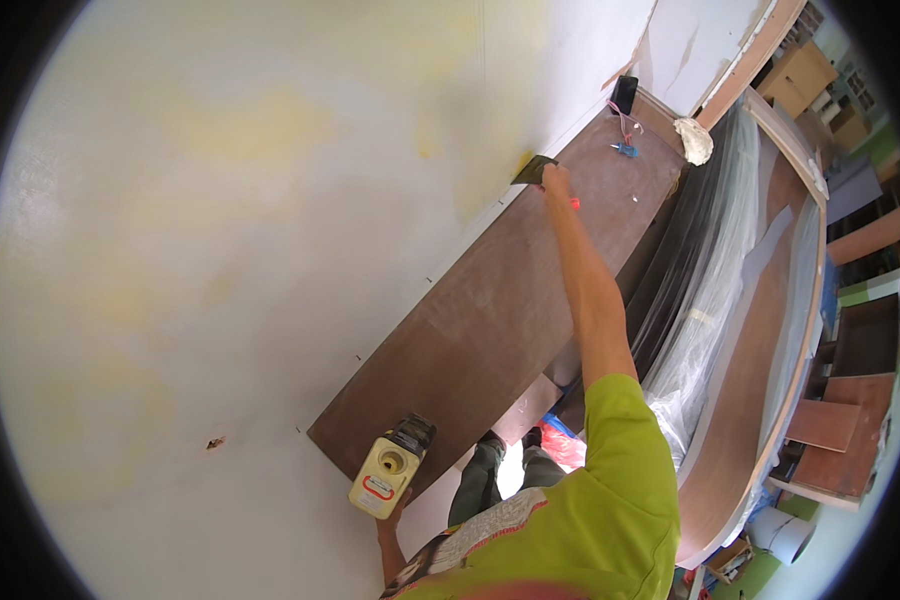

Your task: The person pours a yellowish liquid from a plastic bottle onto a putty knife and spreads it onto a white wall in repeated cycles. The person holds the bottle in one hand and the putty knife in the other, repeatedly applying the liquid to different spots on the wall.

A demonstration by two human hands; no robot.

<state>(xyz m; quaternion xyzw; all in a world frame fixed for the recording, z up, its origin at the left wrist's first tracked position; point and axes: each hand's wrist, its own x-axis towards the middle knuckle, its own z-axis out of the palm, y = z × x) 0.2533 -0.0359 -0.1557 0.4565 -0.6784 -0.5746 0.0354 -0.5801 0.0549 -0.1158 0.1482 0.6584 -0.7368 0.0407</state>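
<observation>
My right hand (557,182) reaches far forward, its fingers closed around a putty knife. The wide dark blade (533,170) meets or nearly meets the pale wall (300,250), by a small yellow smear; a bit of red handle shows behind the hand. Low down by my body, my left hand (394,517) holds a cream plastic jug (382,472) from below and the side. A round opening and a dark, smeared upper section show on the jug. What is inside cannot be made out.
A long brown board (480,310) runs along the wall, with a black object (624,95) and a small blue item with thin wires (626,149) at its far end. Plastic-wrapped material (705,310) and a curved wooden frame (808,330) stand to the right. Yellowish patches mark the wall.
</observation>
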